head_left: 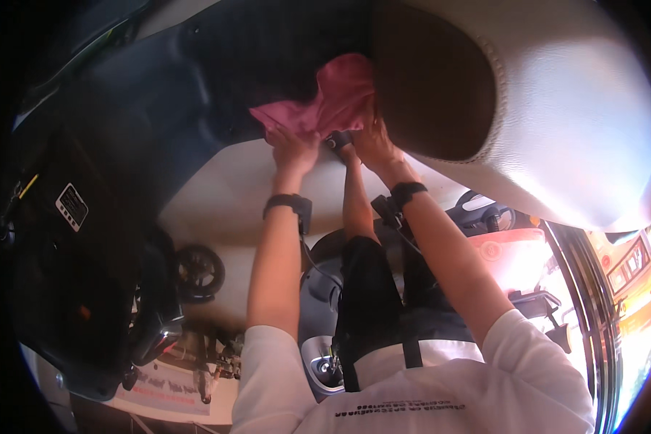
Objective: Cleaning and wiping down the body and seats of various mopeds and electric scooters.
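Note:
A crumpled pink cloth [333,98] lies against the dark plastic body panel [152,108] of what looks like a scooter, just left of its seat. My left hand [294,148] grips the cloth's near left edge, the fingers partly tucked into the fabric. At the cloth's right side, my right hand [376,143] holds it close to the seat, with some fingertips hidden by the folds. The seat [557,108] is pale leather with a dark brown padded patch [441,87] and a stitched rim. Both wrists wear black straps with small boxes.
A small black wheel [199,272] and other dark vehicle parts stand at the lower left. Behind my right forearm is a pink basin-like thing [510,253]. A grey and black vehicle part [322,296] sits beside my legs. A glass door frame [586,318] borders the right.

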The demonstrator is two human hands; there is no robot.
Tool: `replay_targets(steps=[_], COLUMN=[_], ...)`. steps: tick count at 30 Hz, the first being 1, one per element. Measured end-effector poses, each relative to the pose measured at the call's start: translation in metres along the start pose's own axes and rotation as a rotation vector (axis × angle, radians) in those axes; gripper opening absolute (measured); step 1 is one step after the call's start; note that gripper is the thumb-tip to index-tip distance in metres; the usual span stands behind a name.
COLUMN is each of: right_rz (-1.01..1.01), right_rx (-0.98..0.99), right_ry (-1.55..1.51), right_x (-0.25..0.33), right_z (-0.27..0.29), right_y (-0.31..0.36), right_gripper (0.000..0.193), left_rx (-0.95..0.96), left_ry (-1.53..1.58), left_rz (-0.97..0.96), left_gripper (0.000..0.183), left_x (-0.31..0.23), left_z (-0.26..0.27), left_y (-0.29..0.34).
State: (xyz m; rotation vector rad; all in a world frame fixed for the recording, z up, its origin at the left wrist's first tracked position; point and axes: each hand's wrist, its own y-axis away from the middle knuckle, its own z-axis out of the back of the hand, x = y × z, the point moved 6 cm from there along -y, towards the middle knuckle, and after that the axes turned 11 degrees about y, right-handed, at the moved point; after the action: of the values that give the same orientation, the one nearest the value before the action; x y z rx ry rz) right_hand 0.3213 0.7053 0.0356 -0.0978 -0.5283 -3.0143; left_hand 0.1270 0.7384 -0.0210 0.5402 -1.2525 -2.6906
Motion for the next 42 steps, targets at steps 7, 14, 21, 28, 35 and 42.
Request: replay_targets(steps=[7, 14, 21, 28, 35, 42], right_rz=[-0.39, -0.385, -0.391, -0.389, -0.426, -0.474], right_rx=[-0.118, -0.051, 0.006, 0.012, 0.05, 0.093], right_ry=[-0.119, -0.256, -0.278, -0.32, -0.343, -0.424], right_x=[0.017, 0.001, 0.02, 0.017, 0.012, 0.004], right_z=[0.049, 0.054, 0.066, 0.077, 0.076, 0.086], right_y=[-0.017, -0.071, -0.058, -0.096, -0.094, -0.079], right_gripper=[0.056, 0.055, 0.053, 0.052, 0.05, 0.048], left_rx=[-0.021, 0.048, -0.095, -0.294, -0.014, -0.276], left_ry=[0.104, 0.395, 0.35, 0.744, 0.208, 0.409], left_rz=[-0.036, -0.205, -0.281, -0.083, -0.397, -0.626], left_gripper=[0.099, 0.06, 0.049, 0.047, 0.029, 0.034], left_x=[-0.011, -0.026, -0.049, -0.001, -0.003, -0.177], left_z=[0.016, 0.094, 0.103, -0.004, 0.009, 0.158], left_y=[0.019, -0.02, -0.025, -0.077, -0.112, -0.113])
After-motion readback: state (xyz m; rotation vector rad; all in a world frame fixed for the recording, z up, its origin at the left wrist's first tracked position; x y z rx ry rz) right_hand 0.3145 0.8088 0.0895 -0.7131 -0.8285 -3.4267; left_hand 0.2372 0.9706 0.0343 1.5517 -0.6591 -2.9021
